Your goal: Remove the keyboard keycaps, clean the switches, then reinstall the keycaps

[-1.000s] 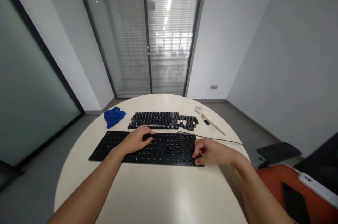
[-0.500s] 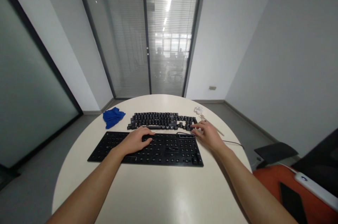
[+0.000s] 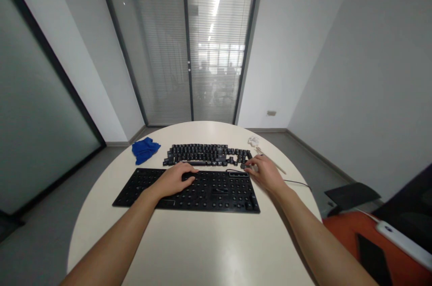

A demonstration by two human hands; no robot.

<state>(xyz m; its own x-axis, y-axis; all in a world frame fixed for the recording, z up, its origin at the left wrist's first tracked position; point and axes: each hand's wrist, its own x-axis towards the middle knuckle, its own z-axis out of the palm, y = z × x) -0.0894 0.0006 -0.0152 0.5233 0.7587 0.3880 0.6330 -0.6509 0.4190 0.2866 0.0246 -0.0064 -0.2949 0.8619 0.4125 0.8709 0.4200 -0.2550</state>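
A black keyboard base (image 3: 202, 196), most of its keycaps off, lies near the middle of the round table. My left hand (image 3: 172, 180) rests on its left half, fingers stretched and thumb apart. Behind the base, loose black keycaps (image 3: 195, 153) lie in rows, laid out like a keyboard. At the right end of those rows, my right hand (image 3: 265, 172) pinches a dark keycap (image 3: 243, 166) between thumb and fingertips, just behind the base's far right corner. A few keycaps remain on the base's right end.
A crumpled blue cloth (image 3: 145, 149) lies at the far left of the table. White crumpled tissue (image 3: 253, 141) and a thin pale stick (image 3: 275, 163) are at the far right. The black cable (image 3: 299, 182) runs off the right edge, near an orange chair (image 3: 344, 234).
My right fingers have closed on a keycap and drawn it slightly toward me from the right end of the rows. My left hand stays in place.
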